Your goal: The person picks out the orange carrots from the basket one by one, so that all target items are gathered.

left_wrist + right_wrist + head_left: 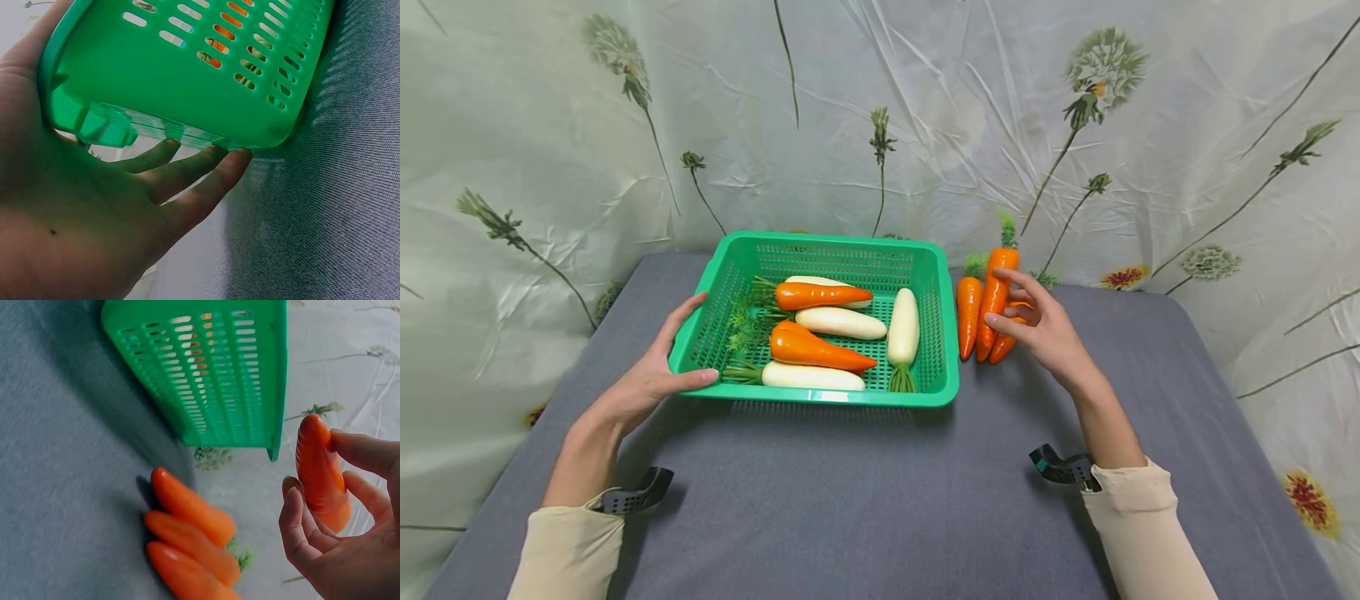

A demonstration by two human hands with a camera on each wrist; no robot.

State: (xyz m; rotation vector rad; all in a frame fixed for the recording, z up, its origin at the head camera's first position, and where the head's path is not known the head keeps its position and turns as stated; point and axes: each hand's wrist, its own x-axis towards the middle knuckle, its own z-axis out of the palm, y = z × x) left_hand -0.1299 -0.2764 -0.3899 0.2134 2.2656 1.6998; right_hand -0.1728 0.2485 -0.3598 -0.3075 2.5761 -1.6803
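Note:
My left hand (643, 379) holds the left end of a green plastic basket (945, 333), thumb and forefinger at the rim. Its other fingers (206, 181) touch the outside wall in the left wrist view. Orange carrots (820, 346) and several white radishes (841, 322) lie inside, most pointing right, one radish upright along the right side. Right of the basket, my right hand (1045, 333) pinches a carrot (319, 469) between thumb and fingers, its leafy top pointing away. Three more carrots (194, 544) lie side by side on the table below it, partly hidden in the head view.
A grey cloth covers the table (842, 500). Behind it hangs a pale curtain (955, 100) printed with dandelions. Dark bands (632, 496) are on both wrists.

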